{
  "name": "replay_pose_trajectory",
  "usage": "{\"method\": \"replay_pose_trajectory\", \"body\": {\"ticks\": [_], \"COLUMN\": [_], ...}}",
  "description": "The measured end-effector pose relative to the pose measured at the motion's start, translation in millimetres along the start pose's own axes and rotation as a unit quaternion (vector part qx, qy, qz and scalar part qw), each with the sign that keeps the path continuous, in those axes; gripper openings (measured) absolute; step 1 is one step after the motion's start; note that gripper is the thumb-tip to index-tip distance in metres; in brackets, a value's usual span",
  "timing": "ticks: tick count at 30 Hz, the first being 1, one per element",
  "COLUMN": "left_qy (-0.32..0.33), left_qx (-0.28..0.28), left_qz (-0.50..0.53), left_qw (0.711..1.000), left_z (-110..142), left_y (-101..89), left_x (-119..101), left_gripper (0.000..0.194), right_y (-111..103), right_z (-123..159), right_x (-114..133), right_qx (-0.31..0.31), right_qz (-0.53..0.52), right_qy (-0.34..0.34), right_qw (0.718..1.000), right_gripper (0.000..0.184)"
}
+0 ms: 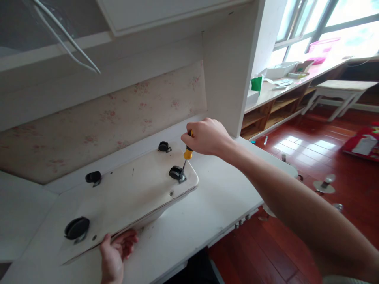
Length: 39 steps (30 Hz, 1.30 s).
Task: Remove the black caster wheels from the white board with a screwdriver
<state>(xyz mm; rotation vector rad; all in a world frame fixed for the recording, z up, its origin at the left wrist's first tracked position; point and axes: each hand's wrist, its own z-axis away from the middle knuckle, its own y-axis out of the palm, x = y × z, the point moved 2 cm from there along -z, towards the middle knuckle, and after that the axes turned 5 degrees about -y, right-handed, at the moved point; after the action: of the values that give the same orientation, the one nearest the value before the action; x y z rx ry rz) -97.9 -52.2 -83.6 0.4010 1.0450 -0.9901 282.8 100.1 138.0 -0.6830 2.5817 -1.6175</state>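
A white board [134, 182] with rounded corners lies with its casters facing up, seemingly the underside of a box-like piece. My right hand [207, 136] is closed around a screwdriver [188, 153] with a yellow and black handle. Its shaft points down at the metal plate of the near right caster [176, 172]; the exact tip contact is too small to tell. My left hand [115, 252] grips the board's front edge, thumb at the rim and fingers curled below. Other black casters stand at the far right [163, 146], far left [93, 176] and near left [77, 228].
The board rests on a white desktop [204, 205] against floral wallpaper [142, 104]. A cabinet [177, 19] overhangs it, with a white cable [71, 39] dangling at left. Rightward are a side panel [227, 71], a low shelf unit [272, 110] and a white stool [343, 86] on red flooring.
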Motion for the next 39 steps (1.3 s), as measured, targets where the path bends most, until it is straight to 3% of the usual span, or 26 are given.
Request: {"method": "replay_pose_trajectory", "body": {"ticks": [4,27,30,36,39], "left_qy": [-0.050,-0.028,-0.025,-0.021,-0.014], "left_qx": [0.022,0.047,0.051,0.066,0.067], "left_qz": [0.023,0.020,0.020,0.022,0.025], "left_qw": [0.998,0.998,0.998,0.997,0.997], "left_z": [-3.1,-4.3,-5.6,-7.2,-5.4], "left_y": [-2.3,-3.1,-3.6,-5.7,-6.4], "left_x": [3.9,5.1,6.1,8.0,7.5], "left_gripper": [0.072,0.071,0.072,0.072,0.071], "right_y": [1.5,-6.6,-12.7,-22.7,-26.9], "right_z": [-4.3,-13.7,-14.9,-20.3,-23.4], "right_x": [3.3,15.6,18.3,29.6,36.5], "right_qx": [0.013,0.056,0.091,0.239,0.236], "right_qz": [0.014,0.057,0.049,0.006,0.044], "right_qy": [-0.007,0.006,-0.019,-0.070,-0.082], "right_qw": [1.000,0.997,0.994,0.969,0.967], "right_gripper": [0.032,0.035,0.039,0.056,0.057]}}
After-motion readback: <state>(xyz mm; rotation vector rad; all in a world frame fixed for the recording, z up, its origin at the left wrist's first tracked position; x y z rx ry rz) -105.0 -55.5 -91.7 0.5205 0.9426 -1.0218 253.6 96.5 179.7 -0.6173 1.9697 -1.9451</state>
